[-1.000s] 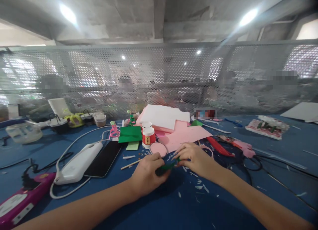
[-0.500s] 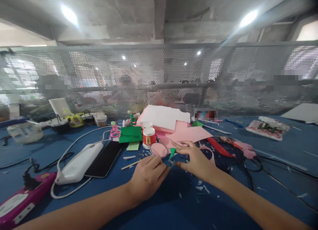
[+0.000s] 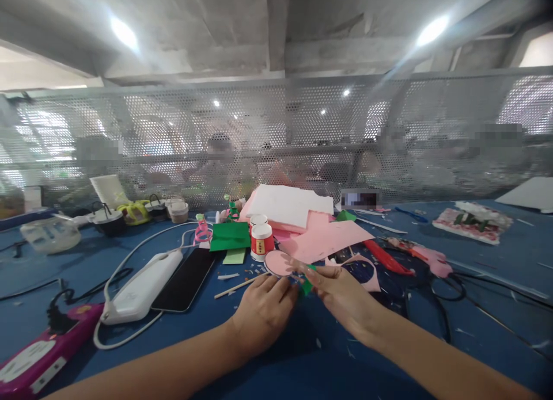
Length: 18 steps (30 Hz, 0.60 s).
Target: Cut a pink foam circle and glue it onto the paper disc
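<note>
My right hand (image 3: 345, 293) pinches a small folded piece of green paper (image 3: 307, 286) between thumb and fingers. Just left of it, my left hand (image 3: 264, 309) is closed with its fingers curled down; what its fingertips hold, if anything, is hidden. A round pink paper disc (image 3: 277, 263) with a dark rim lies right beyond my left fingers. Behind the disc stand red and white paper cups (image 3: 261, 242). A thin wooden stick (image 3: 231, 288) lies left of my left hand. Green paper sheets (image 3: 230, 236) lie farther back.
A black phone (image 3: 185, 280), a white power bank (image 3: 143, 288) with a cable and a magenta power strip (image 3: 56, 345) occupy the left. Pink paper (image 3: 326, 239) and a white stack (image 3: 287, 204) lie behind. A glue gun (image 3: 427, 258) and red-handled tool (image 3: 386, 257) lie right.
My right fingers have come together on the green paper, which earlier showed more freely between both hands. My left hand has turned knuckles-up and dropped slightly. The view has shifted a little.
</note>
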Motion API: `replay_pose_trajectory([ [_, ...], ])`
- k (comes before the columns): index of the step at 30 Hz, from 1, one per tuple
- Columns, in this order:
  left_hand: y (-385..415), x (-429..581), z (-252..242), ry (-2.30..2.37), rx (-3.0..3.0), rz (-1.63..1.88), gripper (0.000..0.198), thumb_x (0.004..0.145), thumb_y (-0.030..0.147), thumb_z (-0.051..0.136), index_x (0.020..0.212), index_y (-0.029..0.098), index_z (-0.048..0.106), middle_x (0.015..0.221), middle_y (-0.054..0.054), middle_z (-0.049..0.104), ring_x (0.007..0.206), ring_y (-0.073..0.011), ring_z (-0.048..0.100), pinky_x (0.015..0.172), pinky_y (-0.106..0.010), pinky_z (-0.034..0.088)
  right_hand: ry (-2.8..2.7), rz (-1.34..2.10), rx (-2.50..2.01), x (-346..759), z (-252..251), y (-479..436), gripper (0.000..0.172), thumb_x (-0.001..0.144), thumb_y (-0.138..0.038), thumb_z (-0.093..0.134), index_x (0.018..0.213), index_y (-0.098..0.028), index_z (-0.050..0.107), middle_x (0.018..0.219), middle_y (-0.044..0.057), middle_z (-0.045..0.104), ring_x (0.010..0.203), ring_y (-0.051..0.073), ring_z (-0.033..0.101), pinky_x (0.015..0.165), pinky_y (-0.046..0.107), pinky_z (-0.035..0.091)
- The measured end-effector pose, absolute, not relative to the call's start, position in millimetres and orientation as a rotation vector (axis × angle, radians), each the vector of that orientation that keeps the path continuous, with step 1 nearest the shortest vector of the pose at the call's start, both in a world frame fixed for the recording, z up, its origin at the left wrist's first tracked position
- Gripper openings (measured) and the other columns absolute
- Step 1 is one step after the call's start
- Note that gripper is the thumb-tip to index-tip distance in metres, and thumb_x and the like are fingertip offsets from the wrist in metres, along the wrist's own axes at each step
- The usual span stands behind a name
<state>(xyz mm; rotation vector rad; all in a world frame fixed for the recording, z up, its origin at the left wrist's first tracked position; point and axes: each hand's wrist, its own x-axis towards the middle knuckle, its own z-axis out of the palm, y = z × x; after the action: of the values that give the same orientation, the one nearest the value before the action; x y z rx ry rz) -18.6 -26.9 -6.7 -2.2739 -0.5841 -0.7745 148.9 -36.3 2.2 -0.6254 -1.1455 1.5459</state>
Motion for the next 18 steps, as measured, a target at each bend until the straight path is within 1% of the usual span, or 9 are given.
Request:
replay_pose_trajectory([
  [2,-27,-19,-7,-0.566,-2.377,-0.782,0.011,0.087,0.014,0.046,0.087,0.015,0.057,0.075,-0.004,0.063,0.067,-0.0164,0.060,0.060,-0.029,0.048,-1.160,1.560,-0.608,150,0,-35,0.031,0.065,-0.036,0.077,0.094,-0.024,0.073,0.103,0.006,0.070,0.107,0.021,0.057,0.103,0.039,0.033],
  [4,-28,-21,-7,-0.605,-2.482,-0.790,0.012,0.088,0.023,0.047,0.090,0.015,0.056,0.084,-0.007,0.064,0.073,-0.0179,0.062,0.064,-0.030,0.051,-1.168,1.550,-0.629,154,0,-33,0.031,0.062,-0.036,0.079,0.091,-0.025,0.074,0.101,0.006,0.071,0.106,0.021,0.058,0.103,0.038,0.033],
  [6,-28,-22,-8,-0.703,-2.586,-0.798,0.021,0.086,0.032,0.051,0.096,0.014,0.056,0.091,-0.009,0.064,0.078,-0.0206,0.063,0.067,-0.033,0.053,-1.165,1.546,-0.655,157,1,-31,0.032,0.058,-0.038,0.081,0.086,-0.025,0.075,0.096,0.006,0.072,0.105,0.021,0.058,0.102,0.037,0.033],
  [8,-27,-22,-8,-0.813,-2.692,-0.844,0.024,0.086,0.031,0.052,0.103,0.015,0.055,0.094,-0.010,0.063,0.082,-0.0219,0.063,0.069,-0.035,0.054,-1.172,1.573,-0.649,159,3,-31,0.033,0.055,-0.041,0.082,0.083,-0.025,0.075,0.092,0.006,0.073,0.104,0.022,0.059,0.101,0.038,0.034],
  [10,-23,-23,-7,-0.882,-2.800,-0.980,0.021,0.087,0.021,0.049,0.107,0.016,0.055,0.099,-0.009,0.062,0.089,-0.0204,0.062,0.075,-0.033,0.053,-1.204,1.603,-0.642,160,5,-32,0.032,0.055,-0.044,0.081,0.080,-0.025,0.076,0.092,0.007,0.073,0.104,0.023,0.059,0.101,0.039,0.033],
  [12,-19,-24,-6,-0.902,-2.886,-1.179,0.018,0.087,0.016,0.049,0.102,0.019,0.059,0.101,-0.007,0.062,0.092,-0.0174,0.060,0.078,-0.030,0.051,-1.268,1.614,-0.640,160,7,-34,0.026,0.057,-0.044,0.080,0.075,-0.025,0.076,0.099,0.007,0.071,0.107,0.022,0.057,0.102,0.038,0.031],
  [15,-13,-26,-6,-0.951,-2.840,-1.454,0.013,0.082,0.012,0.056,0.084,0.020,0.067,0.083,-0.002,0.061,0.076,-0.0126,0.060,0.067,-0.023,0.050,-1.430,1.622,-0.627,163,9,-34,0.019,0.062,-0.042,0.078,0.067,-0.023,0.075,0.112,0.007,0.066,0.114,0.022,0.051,0.102,0.035,0.030],
  [16,-12,-27,-6,-0.971,-2.778,-1.520,0.014,0.080,0.011,0.059,0.081,0.021,0.068,0.079,-0.001,0.060,0.072,-0.0118,0.059,0.064,-0.023,0.049,-1.483,1.623,-0.627,165,9,-33,0.019,0.062,-0.041,0.077,0.068,-0.023,0.075,0.112,0.006,0.066,0.113,0.022,0.051,0.101,0.035,0.032],
  [18,-11,-28,-6,-1.000,-2.642,-1.592,0.018,0.076,0.008,0.062,0.077,0.023,0.071,0.077,0.000,0.059,0.073,-0.0124,0.058,0.065,-0.025,0.049,-1.585,1.598,-0.677,169,8,-30,0.020,0.064,-0.041,0.076,0.070,-0.022,0.075,0.109,0.005,0.066,0.107,0.021,0.054,0.097,0.034,0.036],
])
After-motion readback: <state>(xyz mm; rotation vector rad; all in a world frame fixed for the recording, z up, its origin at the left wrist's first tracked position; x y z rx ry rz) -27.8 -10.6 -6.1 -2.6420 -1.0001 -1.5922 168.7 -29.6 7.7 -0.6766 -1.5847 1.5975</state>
